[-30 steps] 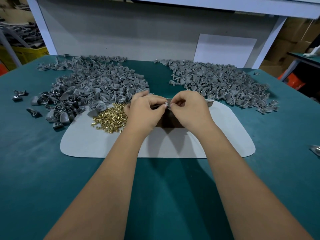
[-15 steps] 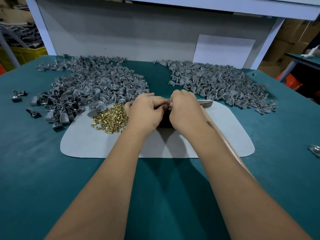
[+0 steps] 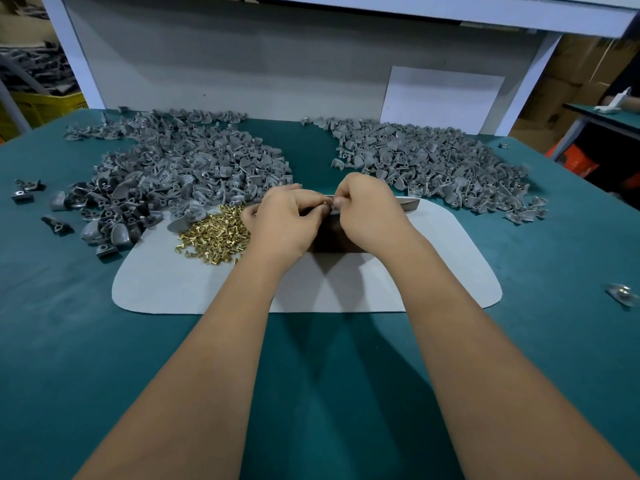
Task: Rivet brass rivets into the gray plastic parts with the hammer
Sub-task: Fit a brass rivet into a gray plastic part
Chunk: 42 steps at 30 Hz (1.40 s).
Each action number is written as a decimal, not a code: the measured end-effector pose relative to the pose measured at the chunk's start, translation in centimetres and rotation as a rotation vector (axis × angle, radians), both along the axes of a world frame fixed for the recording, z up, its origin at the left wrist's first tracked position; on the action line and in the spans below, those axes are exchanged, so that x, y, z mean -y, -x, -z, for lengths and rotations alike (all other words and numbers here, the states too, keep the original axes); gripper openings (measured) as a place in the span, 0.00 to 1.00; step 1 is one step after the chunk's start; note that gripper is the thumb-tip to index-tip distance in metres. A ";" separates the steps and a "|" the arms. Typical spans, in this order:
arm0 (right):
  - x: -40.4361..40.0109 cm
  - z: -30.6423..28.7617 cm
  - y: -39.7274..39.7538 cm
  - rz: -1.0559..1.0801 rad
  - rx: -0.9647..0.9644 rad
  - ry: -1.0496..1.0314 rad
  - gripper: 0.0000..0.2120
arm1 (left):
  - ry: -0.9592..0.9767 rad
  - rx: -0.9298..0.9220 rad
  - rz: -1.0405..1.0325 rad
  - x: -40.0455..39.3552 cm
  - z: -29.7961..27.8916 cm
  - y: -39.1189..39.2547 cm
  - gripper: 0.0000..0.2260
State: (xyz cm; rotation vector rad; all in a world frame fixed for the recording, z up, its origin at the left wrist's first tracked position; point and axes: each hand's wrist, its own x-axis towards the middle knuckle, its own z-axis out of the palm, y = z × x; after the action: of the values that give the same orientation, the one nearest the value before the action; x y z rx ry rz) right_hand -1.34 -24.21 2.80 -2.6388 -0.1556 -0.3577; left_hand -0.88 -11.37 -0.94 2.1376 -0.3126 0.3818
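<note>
Head view, fingertips: both hands meet over a dark block point(image 3: 329, 237), pinching a small gray part point(image 3: 333, 206) between them.
Left hand point(image 3: 284, 220): fingers curled, gripping the part.
Right hand point(image 3: 367, 213): fingers curled on the same part.
Rivets point(image 3: 214, 237): brass heap on the pad point(image 3: 207, 289), just left of the left hand.
Parts: gray heaps left point(image 3: 173, 168) and right point(image 3: 433, 161) on the green table point(image 3: 311, 375).
Hammer: cannot tell where.

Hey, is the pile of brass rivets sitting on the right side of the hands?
No, the brass rivets lie on the gray mat just left of the left hand.
</note>
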 end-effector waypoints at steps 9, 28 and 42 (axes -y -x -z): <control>0.9 0.9 1.7 -0.043 0.081 -0.616 0.10 | 0.302 -0.042 0.016 0.3 -0.3 0.4 0.08; 0.0 1.3 2.3 -0.163 0.086 -0.766 0.04 | 0.537 -0.141 0.086 0.3 -1.1 1.3 0.16; -1.1 1.8 2.1 -0.021 0.263 -0.255 0.11 | 0.244 -0.088 0.135 0.2 -0.2 0.7 0.12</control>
State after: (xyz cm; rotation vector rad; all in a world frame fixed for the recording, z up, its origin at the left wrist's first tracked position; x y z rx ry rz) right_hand -3.48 -23.10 0.96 -2.3299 -0.2069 -0.6708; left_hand -1.58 -11.55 -0.73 1.8769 -0.3394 0.2344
